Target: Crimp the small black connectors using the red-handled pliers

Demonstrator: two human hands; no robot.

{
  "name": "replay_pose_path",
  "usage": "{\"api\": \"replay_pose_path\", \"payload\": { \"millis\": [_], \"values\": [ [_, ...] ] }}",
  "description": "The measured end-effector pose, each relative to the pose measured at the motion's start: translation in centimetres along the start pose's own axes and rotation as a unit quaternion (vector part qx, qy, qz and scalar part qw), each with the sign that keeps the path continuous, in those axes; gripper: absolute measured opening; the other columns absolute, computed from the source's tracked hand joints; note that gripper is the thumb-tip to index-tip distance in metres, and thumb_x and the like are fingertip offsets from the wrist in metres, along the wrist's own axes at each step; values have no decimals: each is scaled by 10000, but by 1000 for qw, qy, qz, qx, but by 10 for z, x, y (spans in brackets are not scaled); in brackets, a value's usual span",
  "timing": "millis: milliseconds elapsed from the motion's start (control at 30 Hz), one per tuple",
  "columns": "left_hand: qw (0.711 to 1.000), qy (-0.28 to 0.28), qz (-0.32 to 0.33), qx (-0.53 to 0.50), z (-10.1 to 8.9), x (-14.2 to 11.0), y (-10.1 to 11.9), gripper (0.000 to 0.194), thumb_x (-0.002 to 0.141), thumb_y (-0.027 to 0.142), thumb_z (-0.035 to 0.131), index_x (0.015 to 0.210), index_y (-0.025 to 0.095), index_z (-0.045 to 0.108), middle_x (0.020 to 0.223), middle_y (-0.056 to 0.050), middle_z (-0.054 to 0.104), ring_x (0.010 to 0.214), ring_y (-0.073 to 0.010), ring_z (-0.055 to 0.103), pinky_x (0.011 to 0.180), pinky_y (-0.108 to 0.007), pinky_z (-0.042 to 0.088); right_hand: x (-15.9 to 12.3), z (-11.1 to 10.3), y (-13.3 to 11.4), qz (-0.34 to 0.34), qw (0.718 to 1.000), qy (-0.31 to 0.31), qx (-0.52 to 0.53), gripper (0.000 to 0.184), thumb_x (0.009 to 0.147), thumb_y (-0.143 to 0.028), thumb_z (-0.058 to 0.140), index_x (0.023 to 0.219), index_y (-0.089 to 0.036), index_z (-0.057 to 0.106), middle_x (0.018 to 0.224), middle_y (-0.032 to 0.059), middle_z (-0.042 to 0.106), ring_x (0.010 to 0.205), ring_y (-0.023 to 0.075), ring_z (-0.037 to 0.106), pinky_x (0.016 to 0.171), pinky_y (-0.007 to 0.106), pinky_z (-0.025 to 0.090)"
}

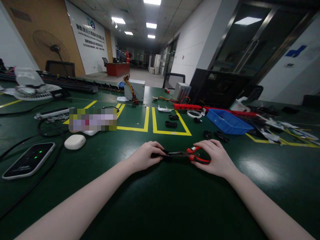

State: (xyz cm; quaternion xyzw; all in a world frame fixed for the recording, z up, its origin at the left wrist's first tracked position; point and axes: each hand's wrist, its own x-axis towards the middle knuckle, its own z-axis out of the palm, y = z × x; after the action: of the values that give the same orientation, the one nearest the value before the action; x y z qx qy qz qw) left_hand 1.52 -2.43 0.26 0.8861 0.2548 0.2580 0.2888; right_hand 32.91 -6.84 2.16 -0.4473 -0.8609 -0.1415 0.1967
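Work appears mid-step: left hand (147, 155) pinches a black part (156, 155), right hand (216, 156) grips red-handled pliers (190, 154) at it; completion unconfirmed.

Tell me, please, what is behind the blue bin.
Behind the blue bin runs a long red strip, with a white object beyond it. Whatever the bin's walls cover there cannot be seen.

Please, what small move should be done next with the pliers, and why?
Probably squeeze the red-handled pliers gently with the right grip, while the left grip steadies the black part: the nose reaches that part, and the handles stand apart. Whether the tips already clamp it is too small to tell.
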Motion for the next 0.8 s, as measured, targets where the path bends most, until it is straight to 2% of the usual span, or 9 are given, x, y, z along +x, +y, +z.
{"api": "replay_pose_path", "payload": {
  "millis": [533,800],
  "values": [
    [1000,-3,11,24,1,0,2,211,867,156,628,1044,225,719,1162,-63,643,1058,-222,598,963,-416,467,4,5,-11,1,999,-2,44,385,749,-423,673,1061,-215,582,983,69,697,875,241,646,824,417,422],
    [1000,-12,15,6,-2,0,2,219,883,137,612,1061,220,708,1188,-57,640,1085,-205,589,955,-380,471,2,3,-7,4,999,-11,51,424,767,-432,669,1111,-216,548,1037,85,678,946,257,631,899,451,401]
  ]
}}
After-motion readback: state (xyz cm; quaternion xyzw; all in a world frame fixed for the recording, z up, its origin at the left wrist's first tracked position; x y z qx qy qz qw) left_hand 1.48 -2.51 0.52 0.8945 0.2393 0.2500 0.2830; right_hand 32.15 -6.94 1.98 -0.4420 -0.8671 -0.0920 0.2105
